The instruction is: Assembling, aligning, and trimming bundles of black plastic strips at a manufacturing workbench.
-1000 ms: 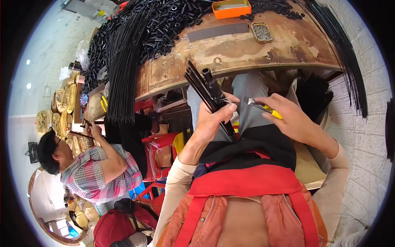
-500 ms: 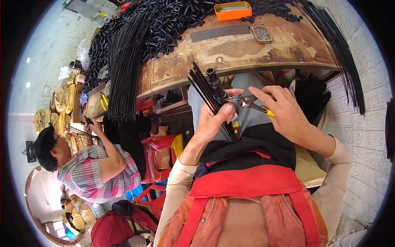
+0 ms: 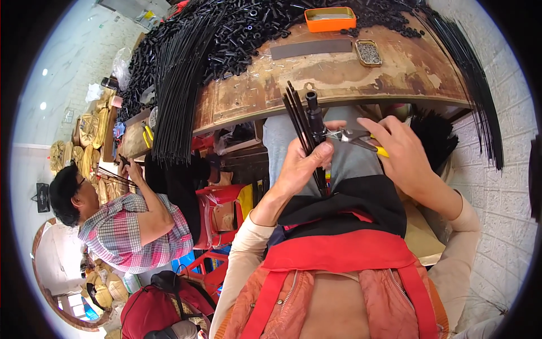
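Observation:
My left hand (image 3: pixel 302 166) is closed around a bundle of thin black rods (image 3: pixel 296 116) and a black tubular fitting (image 3: pixel 314 116) with a hollow top, all held nearly upright above my lap. Its index finger points right, behind the fitting. A pair of pliers (image 3: pixel 361 139) with yellow-tipped handles is in my right hand (image 3: pixel 403 150), whose index finger is stretched out above the tool. The metal jaws are at the fitting's right side, close to the left fingers. Some thin, shiny wire shows between jaws and fitting; whether the jaws grip it I cannot tell.
A worn wooden table (image 3: pixel 293 85) stands ahead, bearing a heap of black tubular parts (image 3: pixel 243 34), an orange tin (image 3: pixel 330 20), a grey bar (image 3: pixel 310 48) and a small tray of metal bits (image 3: pixel 368 53). Long black rods (image 3: pixel 180 96) overhang its edge. A co-worker (image 3: pixel 135 226) sits left.
The rods and fitting now stand more upright, and both hands have shifted slightly right in the picture, as has the table. The pliers are still in my right hand beside the fitting.

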{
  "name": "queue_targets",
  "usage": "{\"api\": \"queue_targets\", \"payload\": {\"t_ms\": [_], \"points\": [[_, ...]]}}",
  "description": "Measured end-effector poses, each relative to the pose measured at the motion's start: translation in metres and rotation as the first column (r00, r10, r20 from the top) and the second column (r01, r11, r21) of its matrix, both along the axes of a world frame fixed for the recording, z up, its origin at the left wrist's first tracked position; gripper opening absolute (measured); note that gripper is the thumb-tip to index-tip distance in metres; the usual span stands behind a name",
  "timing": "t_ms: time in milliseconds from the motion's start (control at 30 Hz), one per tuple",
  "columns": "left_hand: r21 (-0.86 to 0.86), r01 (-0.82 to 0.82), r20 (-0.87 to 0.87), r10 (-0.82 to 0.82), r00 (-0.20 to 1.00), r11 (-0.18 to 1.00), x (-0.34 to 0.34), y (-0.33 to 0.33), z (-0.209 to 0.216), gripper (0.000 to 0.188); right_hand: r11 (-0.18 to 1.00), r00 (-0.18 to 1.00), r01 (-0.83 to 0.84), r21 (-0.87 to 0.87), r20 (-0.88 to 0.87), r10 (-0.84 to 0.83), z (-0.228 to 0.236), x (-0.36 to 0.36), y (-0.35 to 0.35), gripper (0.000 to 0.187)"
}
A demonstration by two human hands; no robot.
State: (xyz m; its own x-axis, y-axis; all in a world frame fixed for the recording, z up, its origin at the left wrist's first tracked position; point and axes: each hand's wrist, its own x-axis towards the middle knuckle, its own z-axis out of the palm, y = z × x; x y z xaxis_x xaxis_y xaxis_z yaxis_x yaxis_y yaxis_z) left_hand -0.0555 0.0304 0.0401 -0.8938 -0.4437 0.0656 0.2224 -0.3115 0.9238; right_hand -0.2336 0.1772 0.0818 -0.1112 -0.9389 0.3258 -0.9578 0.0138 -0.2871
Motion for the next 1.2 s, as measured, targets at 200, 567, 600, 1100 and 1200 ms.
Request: {"api": "queue_targets", "payload": {"t_ms": [200, 567, 600, 1100, 1200], "points": [[0.012, -0.036, -0.006, 0.036, 0.999, 0.999, 0.003, -0.003, 0.0, 0.051, 0.999, 0.995, 0.023, -0.046, 0.102, -0.018, -0.029, 0.008, -0.011, 0.071], [0.053, -0.091, -0.005, 0.092, 0.996, 0.994, 0.001, 0.0, -0.001, 0.053, 0.986, 0.974, -0.091, -0.143, -0.217, 0.058, -0.01, 0.001, -0.025, 0.061], [0.064, -0.079, -0.011, 0.08, 0.997, 0.995, 0.002, -0.002, -0.002, 0.053, 0.981, 0.963, -0.151, -0.126, -0.244, 0.117, -0.005, -0.003, -0.025, 0.057], [-0.012, -0.151, 0.042, 0.151, 0.988, 0.988, -0.001, -0.007, -0.004, 0.046, 0.945, 0.942, -0.328, 0.007, -0.075, 0.327, 0.044, -0.025, -0.026, 0.036], [0.051, -0.024, -0.003, 0.025, 1.0, 0.998, 0.007, -0.01, -0.006, 0.05, 0.634, 0.555, -0.524, 0.569, 0.792, -0.253, 0.064, -0.019, -0.031, 0.036]]}}
